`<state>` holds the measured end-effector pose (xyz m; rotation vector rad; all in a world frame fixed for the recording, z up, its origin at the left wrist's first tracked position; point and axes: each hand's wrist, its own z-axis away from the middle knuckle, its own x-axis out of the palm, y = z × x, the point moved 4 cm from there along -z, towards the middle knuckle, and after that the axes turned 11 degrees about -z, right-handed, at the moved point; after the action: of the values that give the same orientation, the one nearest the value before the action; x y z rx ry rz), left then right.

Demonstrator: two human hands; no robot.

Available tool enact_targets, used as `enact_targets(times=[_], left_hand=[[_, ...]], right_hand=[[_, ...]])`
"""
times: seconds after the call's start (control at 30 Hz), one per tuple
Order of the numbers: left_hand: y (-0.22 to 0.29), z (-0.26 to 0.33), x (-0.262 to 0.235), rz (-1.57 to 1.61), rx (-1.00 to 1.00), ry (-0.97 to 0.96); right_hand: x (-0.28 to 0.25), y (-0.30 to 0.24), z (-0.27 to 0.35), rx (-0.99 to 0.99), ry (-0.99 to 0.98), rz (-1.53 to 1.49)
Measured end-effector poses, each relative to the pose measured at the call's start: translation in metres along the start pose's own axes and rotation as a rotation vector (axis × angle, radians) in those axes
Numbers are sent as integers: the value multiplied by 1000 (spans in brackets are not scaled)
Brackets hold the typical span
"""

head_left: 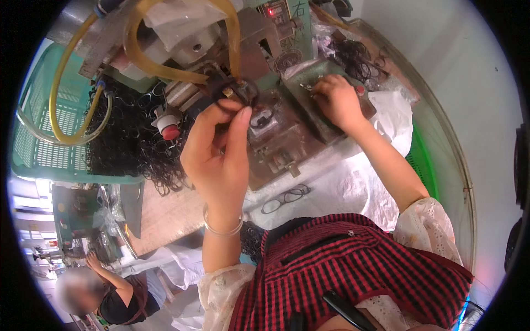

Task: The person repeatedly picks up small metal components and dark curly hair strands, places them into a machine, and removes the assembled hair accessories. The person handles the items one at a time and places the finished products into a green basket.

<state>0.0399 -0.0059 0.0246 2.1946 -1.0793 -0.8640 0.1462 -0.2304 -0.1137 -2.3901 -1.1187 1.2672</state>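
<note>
Overhead, left hand (218,149) pinching upright black eyeglass frame (234,94); right hand (337,99) flat on metal plate (331,118).

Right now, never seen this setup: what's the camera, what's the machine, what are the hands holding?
There is one picture, from a fisheye camera on the person's head, looking down at their own arms; straight edges bend near the rim.

The left hand pinches a dark spectacle frame up at a small metal bench machine fitted with yellow hoses and a red knob. The right hand rests on the machine's flat metal plate, fingertips on small parts too small to identify.

Left of the machine a heap of dark frames lies against a green plastic basket. One loose frame lies on white plastic sheeting. Another person works at the lower left.
</note>
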Motion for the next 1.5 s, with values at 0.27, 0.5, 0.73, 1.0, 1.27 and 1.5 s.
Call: enact_targets(times=[0.27, 0.5, 0.73, 1.0, 1.27, 1.5], left_hand=[[4, 1, 10, -132, 41, 70], [3, 20, 1, -308, 209, 120], [-63, 88, -124, -598, -172, 362], [-167, 18, -136, -1469, -101, 30], [-251, 78, -195, -1354, -388, -126], [-227, 52, -181, -607, -500, 72]], right_hand=[[-13, -4, -4, -64, 15, 7], [-6, 13, -24, -40, -36, 58], [-32, 33, 13, 362, 122, -552], [-6, -18, -11, 276, -7, -410], [-84, 21, 56, 458, 135, -307], [-69, -89, 2, 121, -70, -527]])
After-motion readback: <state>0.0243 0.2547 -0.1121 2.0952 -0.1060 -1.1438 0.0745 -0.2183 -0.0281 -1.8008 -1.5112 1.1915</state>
